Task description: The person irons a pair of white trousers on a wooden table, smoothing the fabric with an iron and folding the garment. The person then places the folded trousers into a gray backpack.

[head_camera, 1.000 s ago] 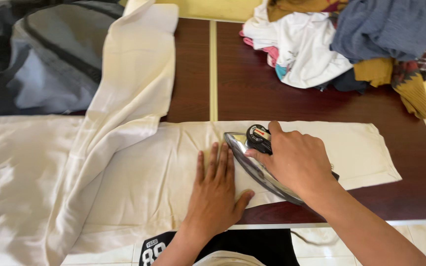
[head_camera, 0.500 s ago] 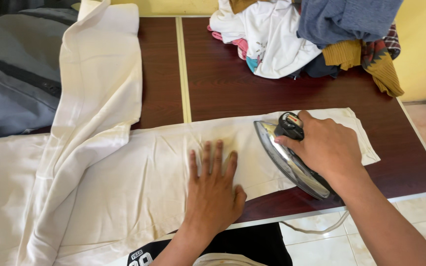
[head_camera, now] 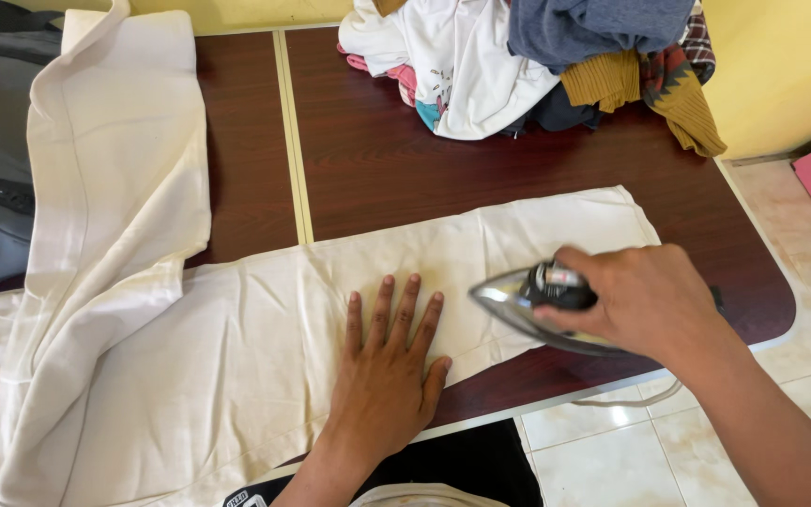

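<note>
Head camera: the left hand (head_camera: 385, 371) lies flat, fingers spread, on cream trousers (head_camera: 265, 319) across a brown table (head_camera: 377, 160); the right hand (head_camera: 645, 300) grips an iron (head_camera: 527, 302) on the trouser leg's near edge.

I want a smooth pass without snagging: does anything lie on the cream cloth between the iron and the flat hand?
Nothing visible: bare cream cloth separates the iron, gripped by the right hand, from the left hand pressed flat.

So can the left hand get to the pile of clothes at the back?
Probably yes: the left hand lies flat on the cream cloth, and only bare table lies between it and the pile.
</note>
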